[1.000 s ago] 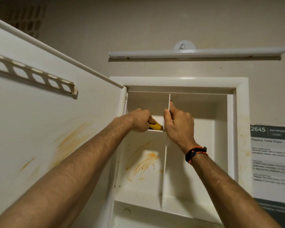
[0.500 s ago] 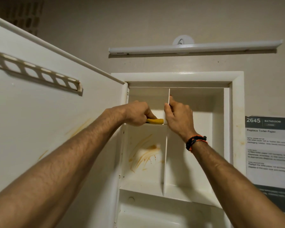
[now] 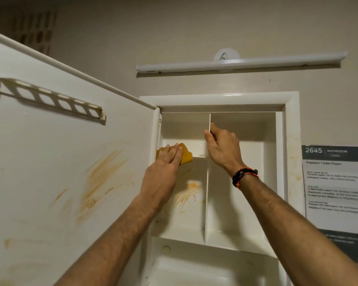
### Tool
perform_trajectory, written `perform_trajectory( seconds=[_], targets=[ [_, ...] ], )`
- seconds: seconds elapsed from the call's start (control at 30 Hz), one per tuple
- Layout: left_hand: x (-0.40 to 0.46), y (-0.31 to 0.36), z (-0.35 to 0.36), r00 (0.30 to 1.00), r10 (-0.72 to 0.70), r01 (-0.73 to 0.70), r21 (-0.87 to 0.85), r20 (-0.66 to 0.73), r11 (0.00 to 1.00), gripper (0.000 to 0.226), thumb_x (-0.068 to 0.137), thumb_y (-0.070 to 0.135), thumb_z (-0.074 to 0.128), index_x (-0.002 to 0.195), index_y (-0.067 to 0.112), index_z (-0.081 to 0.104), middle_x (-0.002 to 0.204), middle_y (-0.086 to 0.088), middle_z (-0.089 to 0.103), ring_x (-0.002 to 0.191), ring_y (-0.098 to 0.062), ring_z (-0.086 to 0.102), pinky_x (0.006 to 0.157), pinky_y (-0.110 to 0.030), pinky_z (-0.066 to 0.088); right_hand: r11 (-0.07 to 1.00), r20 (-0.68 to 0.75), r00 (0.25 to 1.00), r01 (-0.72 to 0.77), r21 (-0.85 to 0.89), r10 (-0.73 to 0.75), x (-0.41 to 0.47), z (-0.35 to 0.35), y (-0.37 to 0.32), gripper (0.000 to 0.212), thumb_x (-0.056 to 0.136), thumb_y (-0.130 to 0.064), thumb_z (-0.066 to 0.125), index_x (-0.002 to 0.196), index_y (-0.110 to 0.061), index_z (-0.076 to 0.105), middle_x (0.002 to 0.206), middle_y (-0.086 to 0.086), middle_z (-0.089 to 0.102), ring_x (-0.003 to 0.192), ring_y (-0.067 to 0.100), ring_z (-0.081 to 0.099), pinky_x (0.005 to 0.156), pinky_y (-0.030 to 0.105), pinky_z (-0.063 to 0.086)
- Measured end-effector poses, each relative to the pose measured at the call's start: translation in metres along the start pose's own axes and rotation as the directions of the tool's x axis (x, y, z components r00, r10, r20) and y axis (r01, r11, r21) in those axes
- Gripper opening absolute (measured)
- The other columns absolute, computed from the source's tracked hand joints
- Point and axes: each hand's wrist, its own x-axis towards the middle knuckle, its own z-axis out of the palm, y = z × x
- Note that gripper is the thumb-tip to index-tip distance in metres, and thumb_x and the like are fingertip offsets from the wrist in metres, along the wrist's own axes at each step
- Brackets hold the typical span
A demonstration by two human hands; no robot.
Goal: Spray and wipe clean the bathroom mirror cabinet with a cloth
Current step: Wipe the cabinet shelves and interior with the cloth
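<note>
Yellow cloth (image 3: 185, 156) sits at the left end of the small upper shelf (image 3: 199, 156) in the open cabinet (image 3: 219, 99), near the hinge. Our left hand (image 3: 163, 170) presses it flat, fingers (image 3: 174, 152) straight on top. Right hand (image 3: 223, 147) pinches the thin vertical divider (image 3: 207, 182), thumb on its left face.

Risks, as we judge them: the divider looks slender; leaning on it could flex or unseat it. The cloth could slip off the shelf edge. Orange smears on the lower back panel (image 3: 187, 195) and the door's inner face (image 3: 103, 176) remain; a dry cloth may just spread them. No spray bottle in view.
</note>
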Motion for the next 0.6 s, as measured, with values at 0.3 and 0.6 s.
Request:
perform_trajectory(
  seconds=[0.3,0.6],
  targets=[
    [-0.005,0.043,0.022,0.979,0.164,-0.172,-0.065,-0.119,0.983,0.08,0.085,-0.014,0.042,0.155,0.01,0.012,0.163,-0.003,0.006,0.15,-0.025,0.005,0.11,-0.035,0.035,0.705,0.322,0.933,-0.338,0.624,0.162,-0.004,-0.01,0.015,0.03,0.102,-0.052,0.037,0.117,-0.044,0.061,0.123,-0.011,0.065,0.116,0.008,0.06,0.086,0.03,0.053],
    [-0.013,-0.001,0.02,0.996,-0.014,0.015,0.015,-0.082,1.0,0.086,0.085,-0.015,0.044,0.155,0.014,0.003,0.163,0.0,-0.001,0.15,-0.023,0.004,0.095,-0.034,0.051,0.684,0.333,0.936,-0.319,0.656,0.117,-0.005,-0.007,0.022,0.048,0.102,-0.05,0.038,0.144,-0.029,0.048,0.146,-0.008,0.05,0.13,0.009,0.049,0.095,0.032,0.051]
  ],
)
